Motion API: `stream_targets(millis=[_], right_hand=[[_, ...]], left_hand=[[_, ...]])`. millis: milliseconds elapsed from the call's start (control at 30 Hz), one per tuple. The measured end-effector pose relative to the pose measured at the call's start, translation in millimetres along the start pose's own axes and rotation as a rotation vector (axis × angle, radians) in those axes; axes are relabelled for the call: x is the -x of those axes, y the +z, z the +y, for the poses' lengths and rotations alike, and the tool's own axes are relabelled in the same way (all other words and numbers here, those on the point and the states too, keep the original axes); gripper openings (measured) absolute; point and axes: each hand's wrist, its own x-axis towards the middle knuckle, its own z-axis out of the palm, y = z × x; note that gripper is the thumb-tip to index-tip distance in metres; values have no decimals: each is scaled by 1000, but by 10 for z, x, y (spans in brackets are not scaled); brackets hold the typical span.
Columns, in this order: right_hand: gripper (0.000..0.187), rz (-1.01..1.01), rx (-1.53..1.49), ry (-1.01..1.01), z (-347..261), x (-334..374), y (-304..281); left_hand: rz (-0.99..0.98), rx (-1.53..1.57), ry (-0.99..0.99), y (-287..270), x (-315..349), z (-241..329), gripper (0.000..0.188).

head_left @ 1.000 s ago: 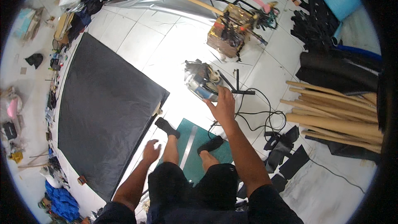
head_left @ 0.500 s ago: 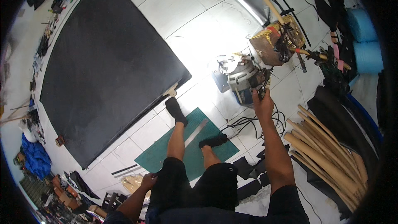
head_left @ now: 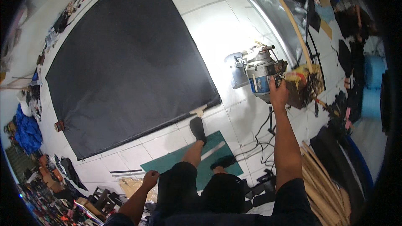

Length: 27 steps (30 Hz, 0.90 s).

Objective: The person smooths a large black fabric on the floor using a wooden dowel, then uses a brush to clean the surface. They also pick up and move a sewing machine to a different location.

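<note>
My right hand is closed round the handle of an electric cloth cutter with a silver and blue motor housing and a flat metal base plate. The cutter appears raised off the white tiles, with its black cord trailing below. Loosely closed, my left hand hangs beside my left thigh, with nothing visible in it. A large sheet of black fabric lies flat on the floor to the left of the cutter. Its near corner has a pale flat-bladed scraper on it.
My feet are on a green cutting mat with a metal ruler. A worn yellow-brown box stands right of the cutter. Cardboard tubes and black material lie at the lower right. A roll of tape sits by the fabric's left edge.
My right hand has carried the cutter up and away from the mat, its cord stretching out behind. My view has shifted, and my left hand stays by my thigh.
</note>
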Motion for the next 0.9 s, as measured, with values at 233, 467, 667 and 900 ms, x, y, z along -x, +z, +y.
stream_targets(millis=[233, 467, 667, 900], right_hand=[[58, -37, 59, -31, -1057, -1005, 432], [61, -21, 69, -53, -1944, -1918, 844], [61, -11, 46, -93, -2614, -2706, 1295], [69, 10, -119, -138, -3277, -3534, 1833]], left_hand=[[82, 117, -49, -604, -72, -59, 33], [67, 239, -194, -810, -110, -80, 35], [-71, 269, -297, -1160, -397, 553, 39], [-23, 76, 115, -1926, -1113, 1105, 31]])
